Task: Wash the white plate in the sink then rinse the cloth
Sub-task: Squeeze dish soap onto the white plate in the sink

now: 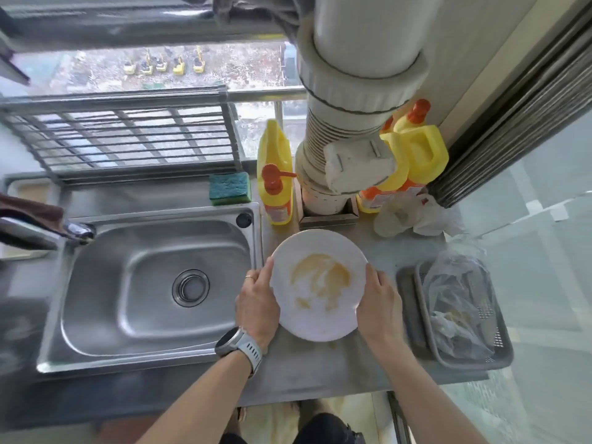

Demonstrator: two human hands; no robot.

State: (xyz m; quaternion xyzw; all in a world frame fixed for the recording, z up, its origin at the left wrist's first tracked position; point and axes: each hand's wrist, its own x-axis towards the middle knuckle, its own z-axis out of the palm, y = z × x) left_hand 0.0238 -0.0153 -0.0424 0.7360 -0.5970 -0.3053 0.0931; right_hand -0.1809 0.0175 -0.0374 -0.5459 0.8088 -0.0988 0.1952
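Note:
A white plate (320,251) smeared with yellow-orange residue is over the steel counter just right of the sink (96,283). My left hand (258,302), with a watch on the wrist and a ring, grips the plate's left rim. My right hand (379,304) grips its right rim. The sink basin is dry-looking and holds nothing, with the drain at its middle. A brown cloth (32,208) hangs over the tap (77,232) at the far left.
A green-and-yellow sponge (229,188) lies behind the sink. Yellow detergent bottles (275,174) (416,152) stand beside a wide white pipe (349,100). A grey basket (499,344) with a plastic bag sits at the right. A dish rack (128,139) stands at the back.

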